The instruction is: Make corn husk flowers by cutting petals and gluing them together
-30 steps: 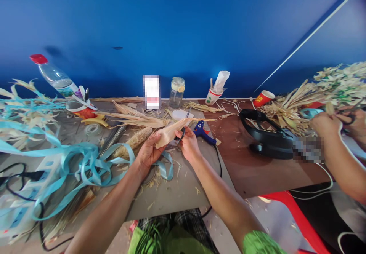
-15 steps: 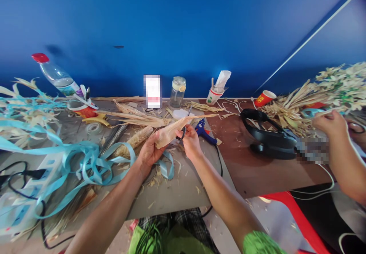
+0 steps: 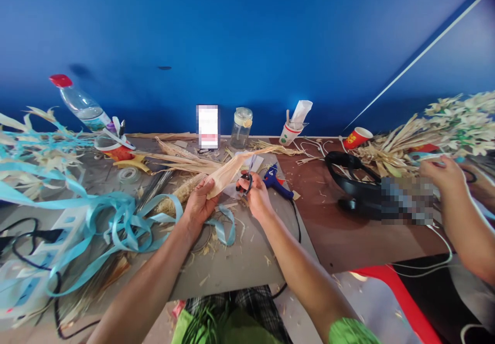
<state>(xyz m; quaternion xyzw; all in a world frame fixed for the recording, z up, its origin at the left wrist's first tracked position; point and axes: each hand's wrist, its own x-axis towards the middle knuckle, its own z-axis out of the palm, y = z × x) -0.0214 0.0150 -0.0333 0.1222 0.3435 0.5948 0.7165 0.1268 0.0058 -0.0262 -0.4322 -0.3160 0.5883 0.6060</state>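
My left hand [image 3: 200, 202] pinches the wide end of a pale dried corn husk [image 3: 228, 173], whose narrow tip stretches up and to the right. In my right hand [image 3: 257, 194] is a pair of scissors [image 3: 247, 179], fingers in the dark handles and blades pointing up beside the husk. Under my left wrist lies a corn cob [image 3: 185, 189], partly covered. Light blue ribbon [image 3: 116, 215] lies in loops left of my left hand. A blue glue gun [image 3: 277, 181] rests just right of my right hand.
Behind my hands stand a clear jar [image 3: 242, 130] and a lit screen [image 3: 208, 126]. A power strip [image 3: 50, 261] with black cables lies at left. At right are a black headset-like object [image 3: 359, 189], a red cup [image 3: 358, 137] and a co-worker's hand [image 3: 444, 174].
My right hand has drawn the scissors slightly down and away from the husk, and their handles and blades show more. My left hand still holds the husk.
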